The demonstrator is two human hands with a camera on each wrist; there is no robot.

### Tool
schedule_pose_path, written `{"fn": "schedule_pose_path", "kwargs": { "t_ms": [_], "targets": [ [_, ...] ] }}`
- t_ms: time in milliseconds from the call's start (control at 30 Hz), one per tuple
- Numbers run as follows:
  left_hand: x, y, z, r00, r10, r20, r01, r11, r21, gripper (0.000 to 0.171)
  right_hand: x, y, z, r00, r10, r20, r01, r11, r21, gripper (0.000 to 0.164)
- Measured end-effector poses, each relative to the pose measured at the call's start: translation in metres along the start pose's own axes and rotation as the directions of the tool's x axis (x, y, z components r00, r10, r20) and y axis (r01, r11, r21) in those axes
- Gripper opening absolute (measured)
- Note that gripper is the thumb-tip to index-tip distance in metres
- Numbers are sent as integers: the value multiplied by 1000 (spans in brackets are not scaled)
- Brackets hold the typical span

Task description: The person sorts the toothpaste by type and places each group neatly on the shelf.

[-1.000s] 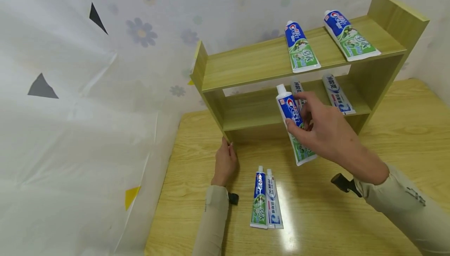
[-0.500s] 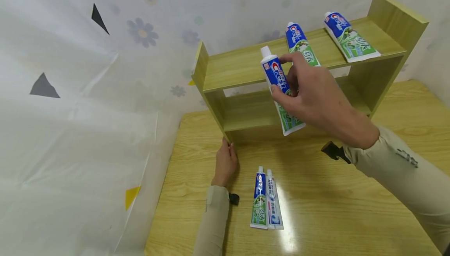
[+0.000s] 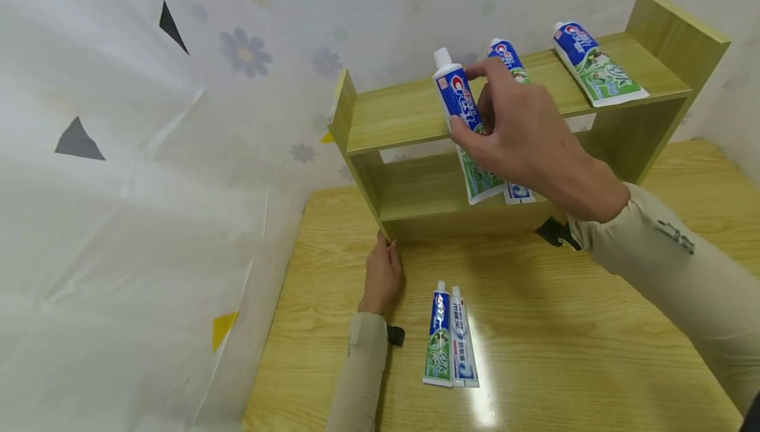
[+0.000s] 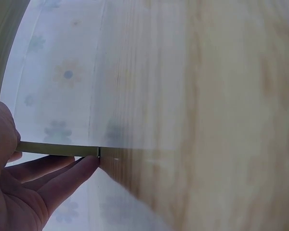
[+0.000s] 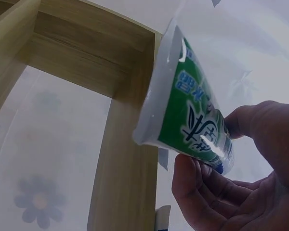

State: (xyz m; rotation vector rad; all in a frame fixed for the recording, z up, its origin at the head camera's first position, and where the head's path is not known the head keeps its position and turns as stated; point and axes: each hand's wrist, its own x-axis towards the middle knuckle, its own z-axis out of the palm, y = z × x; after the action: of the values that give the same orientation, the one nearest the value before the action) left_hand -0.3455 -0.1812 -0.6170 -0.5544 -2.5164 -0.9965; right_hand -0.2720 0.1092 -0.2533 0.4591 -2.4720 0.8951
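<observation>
My right hand (image 3: 528,128) pinches a blue and green Crest toothpaste tube (image 3: 460,95) between thumb and fingers, cap up and tilted left. The tube overlaps the top board's front edge in the head view; its flat white end (image 5: 156,91) is close in the right wrist view. My left hand (image 3: 382,275) holds the lower front of the wooden shelf's left side panel (image 3: 362,181); the left wrist view shows the panel edge (image 4: 58,148) between thumb and fingers. Two Crest tubes lie on the top board, one (image 3: 600,66) at the right, one (image 3: 507,56) partly behind my right hand.
On the tabletop (image 3: 332,274) before the shelf, another Crest tube (image 3: 438,339) and a white toothpaste tube (image 3: 463,339) lie side by side. The end of a white tube (image 3: 519,193) shows on the lower board. A flower-patterned sheet (image 3: 267,122) hangs behind and left.
My right hand has carried the Crest tube up and left, from in front of the lower compartment to the top board's height. The left hand stays on the side panel.
</observation>
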Motion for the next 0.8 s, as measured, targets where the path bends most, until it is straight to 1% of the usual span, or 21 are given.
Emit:
{"fn": "schedule_pose_path", "kwargs": {
  "t_ms": [33,67,100,200,233,300,333,400,433,467,533,600,633,700,733,767,800],
  "targets": [
    [1,-8,5,1000,-17,2,17,1000,-7,39,4,-1,-1,1000,1,1,-1,1000,-7,60],
    [2,-9,7,1000,-30,2,30,1000,-5,39,9,-2,-2,1000,6,4,-6,1000,-12,60],
    [2,-7,4,1000,-28,10,28,1000,1,39,14,-2,-2,1000,11,7,-10,1000,-22,60],
    [3,-8,5,1000,-26,7,26,1000,0,38,28,-3,-4,999,36,29,-35,998,-48,62],
    [4,-6,2,1000,-22,17,22,1000,-5,38,32,-3,-4,998,47,38,-45,998,-54,62],
    [4,-6,2,999,-38,30,38,999,-14,38,39,-2,-4,996,65,61,-61,996,-65,63],
    [3,-8,4,998,-55,31,56,998,-25,39,43,-1,-4,995,75,72,-70,995,-66,64],
    [2,-5,3,996,-79,43,80,996,-39,40,49,-1,-4,991,94,93,-88,994,-65,64],
    [2,-2,0,996,-72,47,74,996,-40,40,52,-1,-4,989,106,105,-99,993,-62,64],
    [1,-2,1,997,-68,36,70,997,-36,39,55,-1,-4,986,117,116,-110,992,-64,65],
    [0,8,-6,999,-44,19,45,998,-38,40,61,-2,-5,979,147,143,-137,988,-74,68],
    [0,22,-15,1000,-19,11,20,999,-33,38,67,-3,-5,968,181,177,-168,982,-86,72],
    [0,23,-16,1000,2,0,-2,1000,-23,37,70,-4,-5,962,194,191,-177,979,-100,73],
    [2,30,-21,1000,-6,4,6,999,-40,36,77,-5,-6,949,224,224,-200,972,-127,76],
    [1,34,-23,1000,8,3,-7,1000,-19,35,81,-5,-6,940,240,241,-211,967,-140,77],
    [2,31,-21,1000,2,4,-2,1000,-29,36,85,-6,-6,932,256,257,-222,963,-154,76],
    [2,23,-16,1000,2,-3,-2,1000,-26,36,88,-6,-6,923,270,273,-230,958,-171,76]
  ]
}}
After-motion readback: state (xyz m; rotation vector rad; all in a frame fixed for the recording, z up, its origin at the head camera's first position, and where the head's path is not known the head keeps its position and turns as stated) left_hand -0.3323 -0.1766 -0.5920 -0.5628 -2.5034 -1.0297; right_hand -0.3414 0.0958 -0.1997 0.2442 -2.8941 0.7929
